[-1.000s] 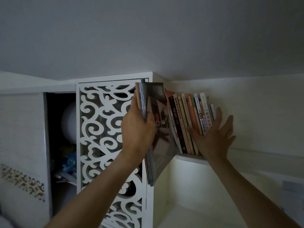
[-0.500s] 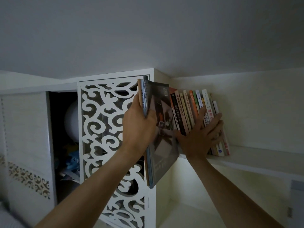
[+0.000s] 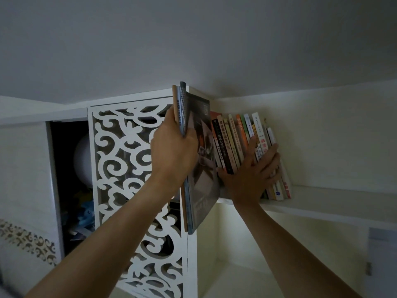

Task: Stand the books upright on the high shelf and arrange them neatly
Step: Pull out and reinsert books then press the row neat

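A row of several thin books (image 3: 233,138) stands on the high white shelf (image 3: 322,206), leaning left with spines outward. My right hand (image 3: 251,177) lies flat against their spines, fingers spread and curled around the row's right end. My left hand (image 3: 174,151) grips a few large books (image 3: 198,168), among them a spiral-bound one and one with a dark photo cover, held upright at the shelf's left end against the cabinet corner. Their lower halves hang below the shelf edge.
A white cabinet with a scroll-cut fretwork door (image 3: 133,179) stands directly left of the shelf. Its open dark compartment (image 3: 71,179) holds a pale round object and blue items. The ceiling is close above. The shelf runs on to the right, with a lower ledge below.
My right hand has moved from beside the row's right end onto the spines, fingers wrapping the end books. The large books in my left hand have stayed almost in place. The view has tilted slightly.
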`<state>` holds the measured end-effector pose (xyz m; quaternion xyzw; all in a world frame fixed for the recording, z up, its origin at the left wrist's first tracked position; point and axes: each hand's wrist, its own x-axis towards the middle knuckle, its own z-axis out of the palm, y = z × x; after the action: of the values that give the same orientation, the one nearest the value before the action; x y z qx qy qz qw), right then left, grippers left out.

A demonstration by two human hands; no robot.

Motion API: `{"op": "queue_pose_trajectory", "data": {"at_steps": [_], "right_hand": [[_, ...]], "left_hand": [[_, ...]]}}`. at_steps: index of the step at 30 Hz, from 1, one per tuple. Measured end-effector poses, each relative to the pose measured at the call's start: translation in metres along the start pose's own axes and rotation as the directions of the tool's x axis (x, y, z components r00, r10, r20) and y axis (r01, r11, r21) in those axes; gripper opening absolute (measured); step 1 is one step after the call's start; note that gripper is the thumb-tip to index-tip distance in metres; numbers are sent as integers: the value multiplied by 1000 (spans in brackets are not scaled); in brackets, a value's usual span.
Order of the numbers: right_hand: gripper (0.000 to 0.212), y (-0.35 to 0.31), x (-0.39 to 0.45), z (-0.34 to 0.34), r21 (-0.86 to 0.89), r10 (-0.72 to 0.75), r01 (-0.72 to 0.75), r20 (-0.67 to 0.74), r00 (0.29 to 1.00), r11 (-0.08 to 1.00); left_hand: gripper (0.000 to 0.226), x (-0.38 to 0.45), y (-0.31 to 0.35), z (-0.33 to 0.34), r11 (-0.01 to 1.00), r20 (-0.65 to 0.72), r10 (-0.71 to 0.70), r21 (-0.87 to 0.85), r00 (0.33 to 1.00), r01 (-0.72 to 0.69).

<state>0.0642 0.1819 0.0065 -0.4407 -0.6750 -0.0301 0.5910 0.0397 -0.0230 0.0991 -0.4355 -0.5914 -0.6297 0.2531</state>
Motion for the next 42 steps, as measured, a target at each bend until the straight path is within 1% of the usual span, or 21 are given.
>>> {"op": "queue_pose_trajectory", "data": {"at_steps": [2,6,8,10,14,18,21,25,28,31,34,36,39,42], "right_hand": [[124,3,1,-1,7,-25,25,-3,1000,1000],[121,24,5,-8,-30,-135,134,-40,990,991],[126,32,9,-12,-25,-118,117,-33,992,993],[130,32,11,-13,7,-87,87,12,996,996],[132,28,12,-16,45,-66,64,54,996,997],[128,29,9,-14,19,-67,67,-6,998,998],[125,28,7,-11,-3,-63,63,-33,997,998],[125,29,8,-10,15,-67,68,-50,996,998],[126,30,7,-9,23,-69,70,-57,996,997],[125,30,5,-8,20,-68,69,-73,995,997],[124,31,5,-6,18,-76,78,-104,992,997],[125,33,4,-4,11,-86,88,-123,989,996],[123,34,3,0,-24,-117,115,-133,984,993],[111,31,0,0,-55,-179,172,-144,973,983]], "left_hand": [[33,1,0,2,1000,7,-6,-12,1000,6],[28,3,-1,5,999,22,-26,-31,999,27],[29,4,0,5,999,16,-29,-28,999,30],[31,4,0,4,1000,2,-29,-7,1000,29],[31,2,-2,-1,999,-18,-36,4,999,36],[35,0,-2,-3,1000,-21,-26,9,999,26],[33,0,-2,2,1000,-12,-16,13,1000,17],[26,2,-2,9,998,41,-11,-67,999,14],[29,1,0,15,991,79,-8,-131,997,18],[37,3,4,23,988,96,10,-152,995,5],[43,3,6,27,993,105,72,-99,992,-62],[44,2,4,25,994,75,105,-52,992,-101],[43,3,-2,19,996,-2,83,35,997,-83],[39,4,-10,13,991,-59,54,128,997,-46]]}}
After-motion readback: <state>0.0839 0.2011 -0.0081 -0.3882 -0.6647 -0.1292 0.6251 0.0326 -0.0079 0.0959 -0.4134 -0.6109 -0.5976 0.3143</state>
